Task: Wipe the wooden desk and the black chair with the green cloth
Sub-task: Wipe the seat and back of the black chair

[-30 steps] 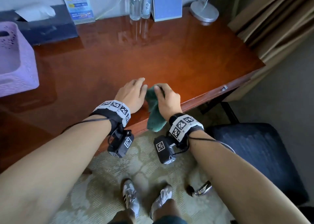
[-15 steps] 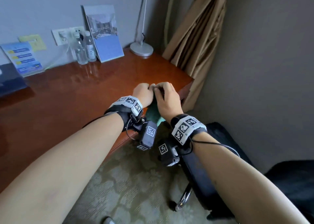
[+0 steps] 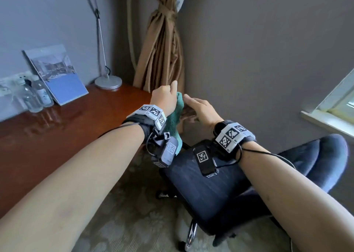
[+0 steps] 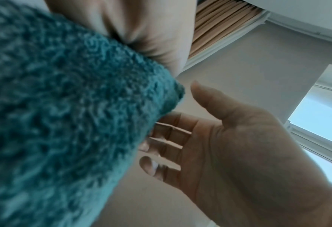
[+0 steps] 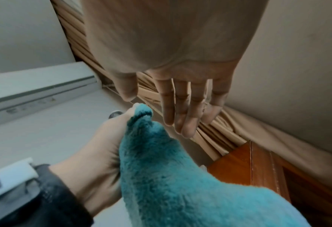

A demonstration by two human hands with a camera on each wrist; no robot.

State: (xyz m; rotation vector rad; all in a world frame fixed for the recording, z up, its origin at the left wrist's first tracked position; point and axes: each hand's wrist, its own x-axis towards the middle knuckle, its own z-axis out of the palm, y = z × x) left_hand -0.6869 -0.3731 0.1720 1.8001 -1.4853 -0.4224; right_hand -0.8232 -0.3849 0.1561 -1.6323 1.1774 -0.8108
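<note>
My left hand [image 3: 166, 96] holds the fluffy green cloth [image 3: 175, 115] raised in the air past the right end of the wooden desk [image 3: 63, 125]. The cloth [image 4: 64, 122] hangs down from that hand [image 5: 103, 147] and fills the left wrist view. My right hand [image 3: 199, 109] is just right of the cloth [image 5: 161, 176], fingers [image 5: 182, 107] straight and spread, palm [image 4: 238, 145] facing it and holding nothing. The black chair [image 3: 220, 184] stands below both wrists, its seat empty.
A lamp base [image 3: 108, 82], a leaning picture card [image 3: 57, 75] and water bottles [image 3: 32, 96] stand at the back of the desk. A tied tan curtain [image 3: 162, 47] hangs in the corner. A window sill [image 3: 329, 117] is on the right. Patterned carpet [image 3: 134, 223] lies below.
My view swung right and up, from the desk top to the corner and chair. Both hands lifted off the desk edge. The right hand let go of the cloth and spread; the left keeps it.
</note>
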